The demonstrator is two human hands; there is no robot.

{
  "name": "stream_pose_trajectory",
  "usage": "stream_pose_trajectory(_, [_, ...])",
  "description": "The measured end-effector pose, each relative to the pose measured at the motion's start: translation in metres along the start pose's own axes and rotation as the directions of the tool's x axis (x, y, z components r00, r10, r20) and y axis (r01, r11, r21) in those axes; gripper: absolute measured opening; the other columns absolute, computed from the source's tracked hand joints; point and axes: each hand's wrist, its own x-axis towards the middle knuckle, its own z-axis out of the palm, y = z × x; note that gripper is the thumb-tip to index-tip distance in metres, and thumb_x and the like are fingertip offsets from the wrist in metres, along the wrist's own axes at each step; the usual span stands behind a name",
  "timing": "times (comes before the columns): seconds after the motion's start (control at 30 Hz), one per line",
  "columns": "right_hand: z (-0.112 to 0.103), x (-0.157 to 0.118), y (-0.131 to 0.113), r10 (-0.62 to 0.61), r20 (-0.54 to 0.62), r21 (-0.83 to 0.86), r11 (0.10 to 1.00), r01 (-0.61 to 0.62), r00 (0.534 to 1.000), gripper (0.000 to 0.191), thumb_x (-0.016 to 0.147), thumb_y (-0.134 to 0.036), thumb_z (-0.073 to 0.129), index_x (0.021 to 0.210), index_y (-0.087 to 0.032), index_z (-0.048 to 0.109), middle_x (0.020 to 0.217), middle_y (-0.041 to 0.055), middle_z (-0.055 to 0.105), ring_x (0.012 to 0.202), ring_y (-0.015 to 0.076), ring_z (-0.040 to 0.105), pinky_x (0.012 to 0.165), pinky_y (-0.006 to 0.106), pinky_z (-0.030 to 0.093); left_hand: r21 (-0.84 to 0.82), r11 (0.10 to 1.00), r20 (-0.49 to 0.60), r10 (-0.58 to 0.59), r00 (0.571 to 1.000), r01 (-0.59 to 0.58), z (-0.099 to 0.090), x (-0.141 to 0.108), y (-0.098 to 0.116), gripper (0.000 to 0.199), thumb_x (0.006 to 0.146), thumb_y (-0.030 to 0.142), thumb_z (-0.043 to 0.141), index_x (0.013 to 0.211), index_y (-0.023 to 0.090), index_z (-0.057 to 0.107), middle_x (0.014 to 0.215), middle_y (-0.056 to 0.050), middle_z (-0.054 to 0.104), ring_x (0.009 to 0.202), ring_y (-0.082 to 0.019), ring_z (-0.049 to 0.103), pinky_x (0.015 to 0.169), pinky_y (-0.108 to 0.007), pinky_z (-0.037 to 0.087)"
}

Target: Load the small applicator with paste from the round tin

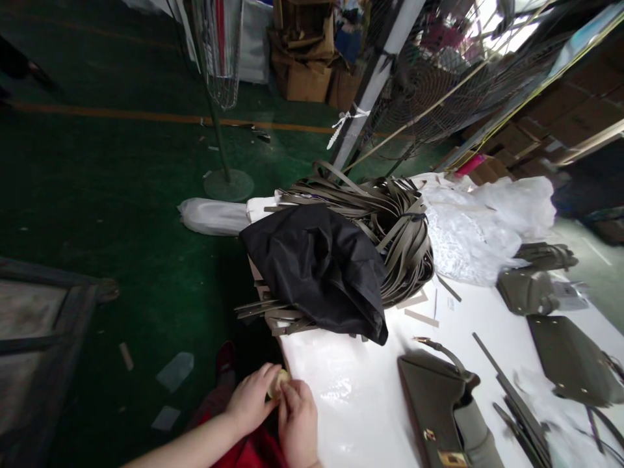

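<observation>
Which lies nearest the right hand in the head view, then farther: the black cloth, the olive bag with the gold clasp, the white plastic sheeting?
1. Black cloth, straight ahead of the right hand.
2. Olive bag, to the right; nearly as close.
3. White plastic sheeting, far right corner.

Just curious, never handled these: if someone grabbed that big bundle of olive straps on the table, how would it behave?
Probably floppy: the straps curl and droop in loops. Likely to shed pieces, since loose ends stick out under the black cloth.

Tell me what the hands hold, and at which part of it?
Both hands, left hand and right hand, pinch a small round pale object by its edges; what it is cannot be told.
</observation>
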Motion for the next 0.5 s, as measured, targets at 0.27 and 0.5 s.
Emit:
stream_pose_trajectory(0.27, [-0.106,-0.008,0.100,0.119,-0.492,-0.099,0.976,-0.192,0.863,0.047,0.092,-0.060,0.047,0.106,-0.023,0.073,0.105,0.0070,0.070,0.098,0.0196,0.066,0.090,0.033,0.054,0.023,1.000,0.021,-0.013,1.000,0.013,-0.007,-0.005,0.008,0.064,0.084,0.015,0.072,0.143,0.021,0.048,0.145,-0.002,0.046,0.129,-0.017,0.048,0.113,-0.031,0.035])
stream_pose_trajectory(0.5, [-0.163,-0.023,0.164,0.392,-0.518,-0.068,0.867,-0.494,0.760,0.099,0.073,-0.093,0.029,0.115,-0.012,0.070,0.114,0.0140,0.068,0.108,0.0310,0.062,0.100,0.045,0.048,0.016,1.000,0.054,-0.004,0.999,0.003,0.001,-0.007,0.004,0.065,0.083,0.013,0.071,0.144,0.023,0.048,0.147,-0.002,0.044,0.131,-0.017,0.046,0.115,-0.031,0.033])
